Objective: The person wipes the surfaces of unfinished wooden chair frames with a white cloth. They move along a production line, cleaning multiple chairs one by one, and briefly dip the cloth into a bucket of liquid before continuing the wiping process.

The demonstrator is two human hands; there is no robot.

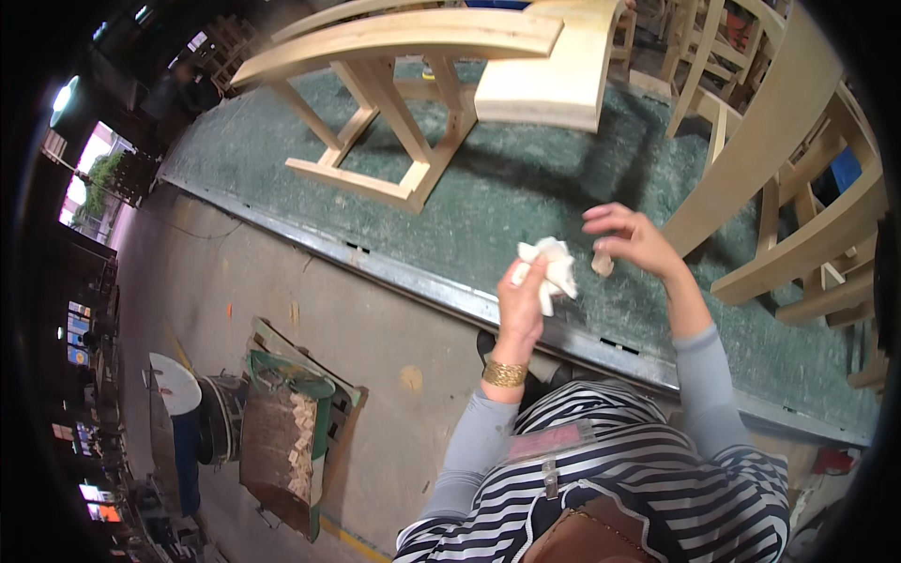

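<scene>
My left hand [523, 298] is closed around a crumpled white cloth or paper [549, 263], which sticks out above the fingers. My right hand [638, 242] hovers over the green bench top [488, 220], its fingers stretched and apart. Just below its thumb is a small beige, crumpled-looking piece [603, 264]; whether it touches the hand I cannot tell. Beyond my hands stands a pale wooden frame [399, 122] with a curved top rail. To its right is a wide pale wooden board [554, 80]. A long curved wooden part [755, 141] rises right of my right hand.
More wooden frames [812, 235] crowd the right side. The bench's metal edge [450, 298] runs between me and the work surface. On the floor at the left stand a green bin [324, 413] with wood offcuts and a blue drum [188, 450].
</scene>
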